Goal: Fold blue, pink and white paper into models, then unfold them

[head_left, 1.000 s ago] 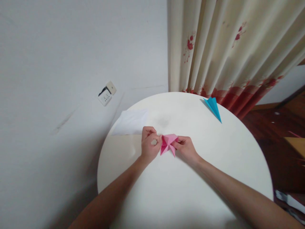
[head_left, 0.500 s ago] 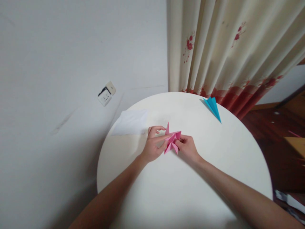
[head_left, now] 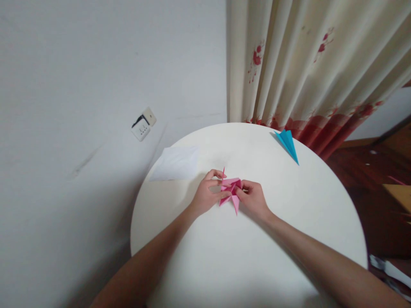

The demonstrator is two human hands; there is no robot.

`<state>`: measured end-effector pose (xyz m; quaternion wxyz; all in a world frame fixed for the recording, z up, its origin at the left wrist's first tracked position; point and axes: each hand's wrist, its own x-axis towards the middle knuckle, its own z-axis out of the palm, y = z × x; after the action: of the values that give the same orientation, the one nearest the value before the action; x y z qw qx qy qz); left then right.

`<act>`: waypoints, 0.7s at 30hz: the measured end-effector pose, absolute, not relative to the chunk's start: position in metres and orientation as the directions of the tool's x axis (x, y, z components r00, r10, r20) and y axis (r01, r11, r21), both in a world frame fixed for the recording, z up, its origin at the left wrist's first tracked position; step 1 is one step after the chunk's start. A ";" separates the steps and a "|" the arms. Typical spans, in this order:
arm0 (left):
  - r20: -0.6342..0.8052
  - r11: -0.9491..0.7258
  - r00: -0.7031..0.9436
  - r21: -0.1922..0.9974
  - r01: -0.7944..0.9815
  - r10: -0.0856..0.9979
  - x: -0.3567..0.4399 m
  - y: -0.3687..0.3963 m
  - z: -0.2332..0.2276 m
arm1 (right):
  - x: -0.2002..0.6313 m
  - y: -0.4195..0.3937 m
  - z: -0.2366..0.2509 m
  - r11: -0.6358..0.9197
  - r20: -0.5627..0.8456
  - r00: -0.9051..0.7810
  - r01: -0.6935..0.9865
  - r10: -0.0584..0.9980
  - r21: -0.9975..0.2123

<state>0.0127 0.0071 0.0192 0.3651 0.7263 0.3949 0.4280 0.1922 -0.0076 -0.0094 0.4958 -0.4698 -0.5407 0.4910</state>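
Note:
Between my two hands is a pink origami paper piece (head_left: 236, 200) with pointed flaps; one point stands up at the far left, another points down toward me. My left hand (head_left: 207, 193) grips its left side, thumb and index finger reaching into the folds. On the other side, my right hand (head_left: 254, 197) pinches the right edge, its thumb inside the opened middle. Parts of the paper are covered by the fingers.
The round white table (head_left: 192, 252) stands against a wall with a socket (head_left: 140, 129). White paper sheets (head_left: 176, 163) lie at the back left. A blue paper plane (head_left: 288, 143) rests near the far right edge, beside a curtain (head_left: 289, 77).
The pink paper has turned a little and its middle is spread wider. My left thumb and index finger have moved further into the folds. The right hand stays nearly in place.

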 end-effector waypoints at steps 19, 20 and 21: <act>0.214 -0.268 0.328 0.955 0.130 0.920 0.016 0.005 0.014 | 0.195 -0.010 -0.002 0.079 0.078 -0.025 0.083 0.997 -0.993; 0.210 -0.265 0.322 0.954 0.139 0.923 0.016 0.006 0.013 | 0.195 -0.010 -0.003 0.084 0.082 -0.023 0.088 0.996 -0.993; 0.208 -0.263 0.319 0.954 0.142 0.925 0.016 0.006 0.012 | 0.195 -0.010 -0.003 0.087 0.086 -0.022 0.094 0.996 -0.992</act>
<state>0.0160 0.0060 0.0122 0.4584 0.6703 0.3979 0.4270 0.1952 -0.0100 -0.0033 0.4925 -0.4964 -0.5488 0.4581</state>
